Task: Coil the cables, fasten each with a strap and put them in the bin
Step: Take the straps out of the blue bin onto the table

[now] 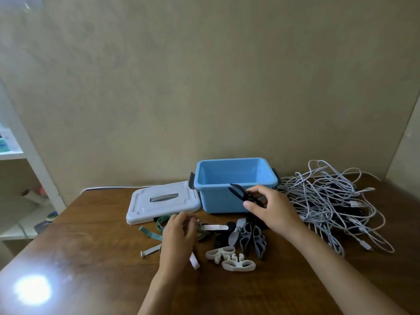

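Note:
A blue bin stands open and empty at the back of the wooden table. A tangled heap of grey and white cables lies to its right. A pile of straps and rubber cable ties in grey, black, white and green lies in front of the bin. My right hand pinches black straps, lifted in front of the bin's front wall. My left hand holds a white strap over the left part of the pile; its lower end shows below my palm.
The bin's white lid lies flat to the left of the bin. A white shelf unit stands at the left beyond the table edge. A bright light glare sits on the near left of the tabletop. The wall is close behind.

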`<control>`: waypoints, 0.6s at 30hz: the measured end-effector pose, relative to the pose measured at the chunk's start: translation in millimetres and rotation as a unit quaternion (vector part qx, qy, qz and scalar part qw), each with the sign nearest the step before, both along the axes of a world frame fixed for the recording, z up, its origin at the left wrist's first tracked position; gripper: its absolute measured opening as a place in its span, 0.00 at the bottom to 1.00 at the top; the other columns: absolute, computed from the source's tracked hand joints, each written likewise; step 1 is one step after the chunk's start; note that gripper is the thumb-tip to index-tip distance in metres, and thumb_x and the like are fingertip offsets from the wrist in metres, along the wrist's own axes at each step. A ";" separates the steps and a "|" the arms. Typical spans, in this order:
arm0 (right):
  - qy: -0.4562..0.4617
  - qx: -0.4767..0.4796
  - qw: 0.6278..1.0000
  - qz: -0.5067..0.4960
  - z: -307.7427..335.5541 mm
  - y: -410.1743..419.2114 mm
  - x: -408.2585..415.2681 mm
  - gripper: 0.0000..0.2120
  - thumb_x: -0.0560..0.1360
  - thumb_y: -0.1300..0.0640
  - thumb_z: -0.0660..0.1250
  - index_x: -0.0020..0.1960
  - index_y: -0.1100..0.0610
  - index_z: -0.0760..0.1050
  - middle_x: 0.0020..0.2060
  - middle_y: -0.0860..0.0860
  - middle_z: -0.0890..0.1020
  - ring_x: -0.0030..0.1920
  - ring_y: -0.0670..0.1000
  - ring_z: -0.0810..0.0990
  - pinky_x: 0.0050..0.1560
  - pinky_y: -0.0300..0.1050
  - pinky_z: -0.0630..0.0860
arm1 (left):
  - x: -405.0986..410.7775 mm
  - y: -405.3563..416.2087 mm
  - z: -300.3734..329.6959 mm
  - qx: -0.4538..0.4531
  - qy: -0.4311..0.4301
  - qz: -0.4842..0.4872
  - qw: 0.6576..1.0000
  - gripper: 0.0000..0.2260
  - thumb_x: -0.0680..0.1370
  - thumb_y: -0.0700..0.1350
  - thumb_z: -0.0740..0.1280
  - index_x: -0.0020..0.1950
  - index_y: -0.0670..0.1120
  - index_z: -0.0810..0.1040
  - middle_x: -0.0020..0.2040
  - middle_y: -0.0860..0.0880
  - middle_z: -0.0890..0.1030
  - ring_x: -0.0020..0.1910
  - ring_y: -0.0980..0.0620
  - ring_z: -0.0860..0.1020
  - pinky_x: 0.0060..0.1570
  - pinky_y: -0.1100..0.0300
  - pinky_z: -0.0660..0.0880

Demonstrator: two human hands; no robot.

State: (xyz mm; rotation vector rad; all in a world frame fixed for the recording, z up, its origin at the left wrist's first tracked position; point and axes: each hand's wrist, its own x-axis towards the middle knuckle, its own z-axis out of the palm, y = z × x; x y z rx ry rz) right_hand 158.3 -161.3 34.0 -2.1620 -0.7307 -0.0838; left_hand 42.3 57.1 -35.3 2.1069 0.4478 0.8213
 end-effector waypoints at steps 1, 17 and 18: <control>0.003 -0.001 1.000 0.001 0.7 0.6 1.8 0.12 0.78 0.49 0.73 0.60 0.46 0.78 0.51 0.39 0.80 0.52 0.41 0.79 0.49 0.35 0.72 | 0.2 0.3 2.4 -0.023 -0.006 -0.011 1.000 0.07 0.80 0.42 0.69 0.47 0.54 0.80 0.45 0.52 0.82 0.42 0.53 0.82 0.42 0.53 0.83; 0.054 -0.021 0.998 0.010 -26.7 -17.6 0.5 0.10 0.80 0.51 0.69 0.60 0.43 0.73 0.55 0.40 0.80 0.52 0.40 0.80 0.51 0.37 0.74 | 12.6 -15.5 22.3 -0.063 0.005 -0.051 0.997 0.08 0.76 0.41 0.74 0.48 0.51 0.76 0.46 0.54 0.82 0.45 0.59 0.81 0.40 0.64 0.81; 0.050 -0.015 0.999 0.011 -25.5 -18.3 1.5 0.10 0.80 0.51 0.69 0.60 0.43 0.74 0.53 0.41 0.81 0.49 0.41 0.82 0.49 0.37 0.75 | 12.6 -13.8 25.7 -0.051 0.001 -0.055 0.997 0.09 0.76 0.41 0.74 0.49 0.51 0.76 0.47 0.55 0.82 0.46 0.61 0.81 0.39 0.67 0.79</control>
